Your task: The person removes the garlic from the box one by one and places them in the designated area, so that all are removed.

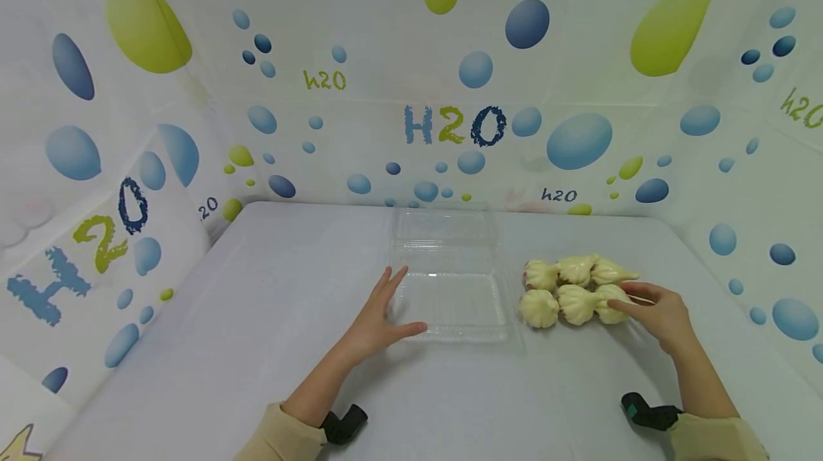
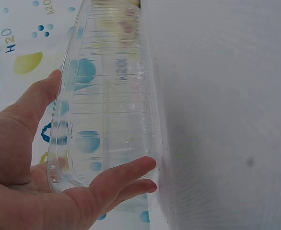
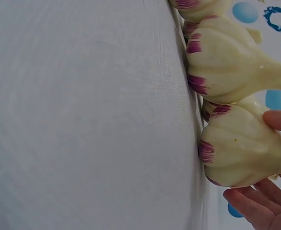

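Observation:
A clear plastic clamshell box (image 1: 450, 300) lies unfolded on the table, its lid (image 1: 444, 227) at the back. My left hand (image 1: 376, 329) is at the box's left end with fingers and thumb spread; in the left wrist view the straight fingers reach along the transparent wall (image 2: 107, 124). To the right of the box, several cream garlic bulbs (image 1: 540, 309) sit in two rows. My right hand (image 1: 665, 318) pinches the front-right garlic bulb (image 3: 243, 146), thumb on one side and fingers on the other. Purple streaks mark its root end. Another garlic bulb (image 3: 231, 60) sits beside it.
A white cloth covers the table (image 1: 257, 289). Behind and at both sides stand white sheets (image 1: 386, 68) printed with blue and green spots and H2O lettering. Black straps with camera mounts (image 1: 345, 424) are worn at both wrists.

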A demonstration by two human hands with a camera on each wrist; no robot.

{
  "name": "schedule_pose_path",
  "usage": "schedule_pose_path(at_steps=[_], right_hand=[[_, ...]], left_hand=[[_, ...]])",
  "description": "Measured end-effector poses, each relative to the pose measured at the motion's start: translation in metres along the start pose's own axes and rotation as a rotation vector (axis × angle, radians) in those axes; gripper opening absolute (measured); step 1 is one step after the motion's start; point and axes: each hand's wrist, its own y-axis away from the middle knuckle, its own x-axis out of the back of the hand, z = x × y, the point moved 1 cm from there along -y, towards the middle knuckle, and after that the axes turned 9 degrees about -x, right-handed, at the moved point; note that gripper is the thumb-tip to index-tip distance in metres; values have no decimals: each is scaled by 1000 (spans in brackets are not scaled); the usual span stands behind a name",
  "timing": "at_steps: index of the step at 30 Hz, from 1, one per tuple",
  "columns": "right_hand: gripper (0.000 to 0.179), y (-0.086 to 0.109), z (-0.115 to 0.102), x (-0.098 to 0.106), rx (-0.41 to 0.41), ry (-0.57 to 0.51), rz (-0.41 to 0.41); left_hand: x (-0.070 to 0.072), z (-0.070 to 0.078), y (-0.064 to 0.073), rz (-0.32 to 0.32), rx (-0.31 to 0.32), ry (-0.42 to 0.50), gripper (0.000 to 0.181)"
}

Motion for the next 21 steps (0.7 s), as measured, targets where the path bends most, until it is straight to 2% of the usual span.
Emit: schedule_pose_path(at_steps=[6, 11, 16, 18, 21], right_hand=[[71, 1, 2, 2, -30, -4, -20], [76, 0, 7, 7, -65, 28, 19], [74, 5, 2, 9, -48, 9, 34], [73, -7, 16, 9, -33, 39, 81], [73, -34, 49, 9, -15, 77, 138]], left_hand=[[0, 0, 0, -1, -1, 1, 93], [-1, -1, 0, -3, -1, -1, 93], [-1, -3, -1, -5, 0, -6, 94], [-1, -3, 0, -5, 1, -4, 94], [0, -1, 2, -6, 5, 3, 94]])
